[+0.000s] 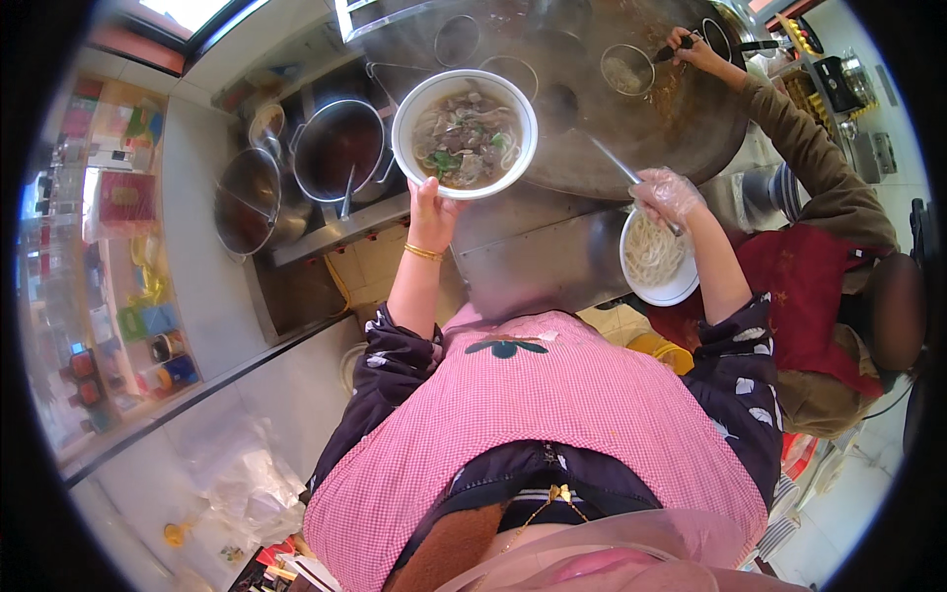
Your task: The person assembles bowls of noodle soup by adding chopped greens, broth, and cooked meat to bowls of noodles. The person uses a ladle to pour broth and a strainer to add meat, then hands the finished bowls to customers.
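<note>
As steam [567,59] veils wok [582,180], left hand [434,207] part-hidden, under soup bowl [422,111]

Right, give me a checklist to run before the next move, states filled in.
1. Left hand supporting the soup bowl: ok.
2. Soup contained, no spill visible: ok.
3. Right hand gripping the metal utensil: ok, gloved.
4. Noodle bowl securely supported: cannot tell; the right hand overlaps it in view.
5. Co-worker's hand apart from both bowls: ok, holding a strainer.
</note>
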`<act>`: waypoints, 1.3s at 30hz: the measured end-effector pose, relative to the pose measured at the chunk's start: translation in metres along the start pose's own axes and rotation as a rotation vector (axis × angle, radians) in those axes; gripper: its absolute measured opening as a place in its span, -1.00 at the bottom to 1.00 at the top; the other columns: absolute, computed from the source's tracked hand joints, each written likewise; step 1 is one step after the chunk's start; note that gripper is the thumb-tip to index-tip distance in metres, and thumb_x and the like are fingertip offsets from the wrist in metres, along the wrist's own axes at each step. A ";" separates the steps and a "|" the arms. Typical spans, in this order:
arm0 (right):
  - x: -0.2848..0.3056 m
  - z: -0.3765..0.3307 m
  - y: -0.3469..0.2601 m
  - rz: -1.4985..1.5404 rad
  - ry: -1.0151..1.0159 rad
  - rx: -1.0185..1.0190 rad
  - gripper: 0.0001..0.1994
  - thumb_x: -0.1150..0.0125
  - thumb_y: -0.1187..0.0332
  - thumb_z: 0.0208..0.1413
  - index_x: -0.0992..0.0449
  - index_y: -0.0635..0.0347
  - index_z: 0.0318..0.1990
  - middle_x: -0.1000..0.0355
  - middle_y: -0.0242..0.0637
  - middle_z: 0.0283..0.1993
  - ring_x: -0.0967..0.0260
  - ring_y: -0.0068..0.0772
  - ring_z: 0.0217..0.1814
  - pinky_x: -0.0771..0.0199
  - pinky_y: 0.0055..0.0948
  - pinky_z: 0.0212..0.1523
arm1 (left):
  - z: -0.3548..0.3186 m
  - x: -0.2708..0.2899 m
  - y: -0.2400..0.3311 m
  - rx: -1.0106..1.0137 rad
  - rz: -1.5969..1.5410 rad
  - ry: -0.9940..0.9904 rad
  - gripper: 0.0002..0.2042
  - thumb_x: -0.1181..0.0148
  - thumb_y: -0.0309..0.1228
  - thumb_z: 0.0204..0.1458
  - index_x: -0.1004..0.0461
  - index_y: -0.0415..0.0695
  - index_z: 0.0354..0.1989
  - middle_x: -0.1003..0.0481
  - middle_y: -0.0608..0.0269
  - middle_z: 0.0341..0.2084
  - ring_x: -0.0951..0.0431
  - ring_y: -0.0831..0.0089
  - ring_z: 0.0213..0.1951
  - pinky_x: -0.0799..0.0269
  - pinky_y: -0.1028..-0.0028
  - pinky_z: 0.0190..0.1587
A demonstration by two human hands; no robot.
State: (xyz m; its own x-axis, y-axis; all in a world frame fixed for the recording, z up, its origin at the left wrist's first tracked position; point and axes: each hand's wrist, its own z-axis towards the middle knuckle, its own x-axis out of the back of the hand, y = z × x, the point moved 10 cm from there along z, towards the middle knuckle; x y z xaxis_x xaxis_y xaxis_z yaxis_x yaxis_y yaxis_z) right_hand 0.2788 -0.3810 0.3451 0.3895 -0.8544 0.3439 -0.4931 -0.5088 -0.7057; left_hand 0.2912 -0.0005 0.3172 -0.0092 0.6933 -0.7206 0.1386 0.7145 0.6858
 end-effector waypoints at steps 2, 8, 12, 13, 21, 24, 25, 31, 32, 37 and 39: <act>0.000 0.009 0.007 0.111 -0.024 -0.064 -0.90 -0.12 0.41 0.15 -0.37 0.13 -0.39 -0.29 -0.45 -0.57 -0.17 -0.66 -0.70 -0.13 -0.57 -0.75 | 0.001 0.001 0.000 -0.013 -0.016 -0.013 -0.26 -0.27 -0.13 0.03 -0.01 0.09 0.35 -0.33 0.20 0.16 -0.53 0.25 0.05 -0.65 0.26 -0.13; -0.001 0.023 0.020 0.464 -0.275 -0.019 -0.90 -0.11 0.43 0.23 -0.37 0.26 -0.23 -0.29 -0.40 -0.50 -0.12 -0.72 -0.69 -0.05 -0.67 -0.77 | 0.003 0.003 0.001 -0.005 -0.047 -0.020 -0.25 -0.28 -0.15 0.02 -0.01 0.06 0.36 -0.32 0.17 0.18 -0.52 0.21 0.08 -0.65 0.21 -0.09; 0.013 0.015 0.037 0.645 -0.267 -0.073 -0.81 -0.07 0.46 0.25 -0.41 0.34 -0.04 -0.29 -0.40 -0.48 -0.14 -0.71 -0.67 -0.10 -0.69 -0.77 | 0.004 0.000 0.003 -0.010 -0.065 -0.027 -0.23 -0.28 -0.16 0.02 0.01 0.02 0.37 -0.32 0.14 0.19 -0.51 0.19 0.09 -0.65 0.19 -0.08; 0.024 0.011 0.041 0.535 -0.168 -0.039 -0.80 -0.07 0.46 0.25 -0.42 0.35 -0.02 -0.29 -0.42 -0.48 -0.15 -0.73 -0.66 -0.11 -0.72 -0.75 | 0.004 0.001 0.003 -0.017 -0.004 -0.010 -0.25 -0.23 -0.11 0.03 -0.04 -0.02 0.37 -0.33 0.13 0.20 -0.49 0.19 0.12 -0.61 0.19 -0.02; 0.042 -0.077 0.022 0.699 0.046 0.143 -0.63 -0.08 0.46 0.19 -0.40 0.41 0.14 -0.27 -0.54 -0.49 -0.05 -0.88 -0.72 0.00 -0.85 -0.75 | 0.006 0.002 0.003 -0.008 -0.056 0.002 -0.21 -0.30 -0.15 0.00 0.01 0.03 0.37 -0.30 0.12 0.20 -0.49 0.17 0.13 -0.64 0.16 -0.03; 0.045 -0.101 0.007 0.648 0.137 0.070 -0.59 -0.06 0.48 0.16 -0.36 0.44 0.17 -0.25 -0.54 -0.55 0.00 -0.85 -0.79 0.06 -0.82 -0.81 | 0.007 0.004 0.001 0.006 -0.048 -0.004 -0.20 -0.32 -0.12 -0.02 0.00 0.06 0.37 -0.30 0.14 0.21 -0.48 0.17 0.14 -0.61 0.13 0.01; 0.045 -0.111 -0.002 0.659 0.132 0.067 -0.58 -0.05 0.49 0.15 -0.35 0.45 0.17 -0.24 -0.54 -0.58 0.01 -0.84 -0.80 0.05 -0.82 -0.82 | 0.007 0.006 0.002 0.002 -0.024 0.008 -0.20 -0.31 -0.12 -0.01 0.00 0.06 0.37 -0.29 0.15 0.21 -0.48 0.18 0.13 -0.61 0.13 0.01; 0.028 -0.150 -0.047 0.640 0.021 0.100 -0.47 0.00 0.51 0.00 -0.30 0.57 0.18 -0.16 -0.52 -0.69 0.04 -0.75 -0.86 0.13 -0.70 -0.85 | 0.009 0.004 0.005 -0.024 0.179 0.003 -0.29 -0.20 -0.12 0.08 0.01 0.05 0.35 -0.30 0.17 0.19 -0.49 0.25 0.11 -0.61 0.21 -0.06; 0.027 -0.154 -0.050 0.624 0.027 0.097 -0.47 0.01 0.52 -0.01 -0.30 0.57 0.18 -0.17 -0.52 -0.69 0.04 -0.75 -0.86 0.13 -0.70 -0.85 | 0.009 0.002 0.006 -0.026 0.166 0.006 -0.31 -0.18 -0.13 0.10 0.01 0.05 0.35 -0.30 0.16 0.19 -0.50 0.26 0.11 -0.62 0.24 -0.09; -0.010 -0.160 -0.064 0.648 -0.142 0.119 -0.51 -0.02 0.51 0.01 -0.34 0.55 0.14 -0.18 -0.51 -0.68 0.05 -0.78 -0.85 0.15 -0.71 -0.83 | 0.008 -0.012 0.015 -0.068 0.071 -0.011 -0.34 -0.16 -0.18 0.13 0.03 0.01 0.34 -0.29 0.12 0.19 -0.51 0.20 0.09 -0.64 0.28 -0.11; -0.026 -0.158 -0.063 0.699 -0.163 0.089 -0.51 -0.04 0.53 0.04 -0.35 0.50 0.19 -0.22 -0.48 -0.64 0.03 -0.78 -0.83 0.13 -0.71 -0.82 | 0.009 -0.014 0.017 -0.055 0.075 -0.004 -0.32 -0.18 -0.18 0.12 0.04 0.02 0.34 -0.26 0.11 0.21 -0.48 0.19 0.13 -0.62 0.21 -0.06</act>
State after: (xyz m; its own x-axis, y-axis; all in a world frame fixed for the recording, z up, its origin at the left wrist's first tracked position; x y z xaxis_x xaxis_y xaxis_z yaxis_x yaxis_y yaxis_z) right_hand 0.1767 -0.3429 0.4788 0.1208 -0.9469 -0.2980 -0.6071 0.1670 -0.7769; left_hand 0.3027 0.0012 0.3375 0.0034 0.7445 -0.6676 0.0841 0.6650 0.7421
